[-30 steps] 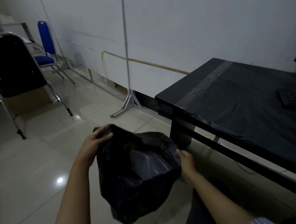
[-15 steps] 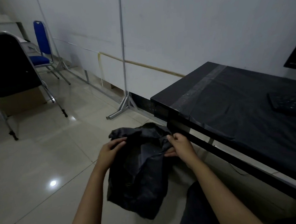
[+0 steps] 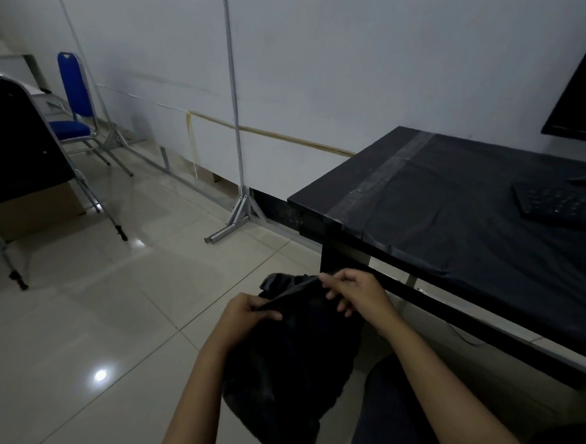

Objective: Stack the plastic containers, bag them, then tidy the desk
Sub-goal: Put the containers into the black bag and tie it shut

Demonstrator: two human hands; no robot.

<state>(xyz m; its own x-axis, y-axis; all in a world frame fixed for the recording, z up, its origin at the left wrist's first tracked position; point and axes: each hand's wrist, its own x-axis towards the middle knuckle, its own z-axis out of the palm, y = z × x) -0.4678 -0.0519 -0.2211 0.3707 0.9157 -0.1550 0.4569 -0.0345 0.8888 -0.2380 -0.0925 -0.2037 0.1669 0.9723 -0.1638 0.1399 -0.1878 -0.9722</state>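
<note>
Dim room, tiled floor (image 3: 126,321). I see both hands working the mouth of a black plastic bag (image 3: 287,369) held in front of me, off the floor, just beside the near corner of the desk (image 3: 456,218).

Left hand (image 3: 245,314): fingers curled over the bag's top edge, thumb and fingertips pinching a fold of plastic. Right hand (image 3: 354,293): thumb and forefinger pinch the same rim farther along, remaining fingers loosely bent and spread below the pinch. Between the two pinches the rim is pulled into a taut line; beyond the fingertips a bunched tuft of plastic stands up.

Below the fingers the bag hangs full and lumpy. I cannot tell what is inside; the plastic is opaque and no containers show.

Beyond the right fingers: desk top covered in dark sheeting with a strip of tape across it. A keyboard (image 3: 565,205) lies on it well off to the right, and a monitor (image 3: 579,101) corner above that.

Far past the left fingers: a black chair (image 3: 12,143), a blue chair (image 3: 72,108), a metal stand (image 3: 238,156) against the wall.
</note>
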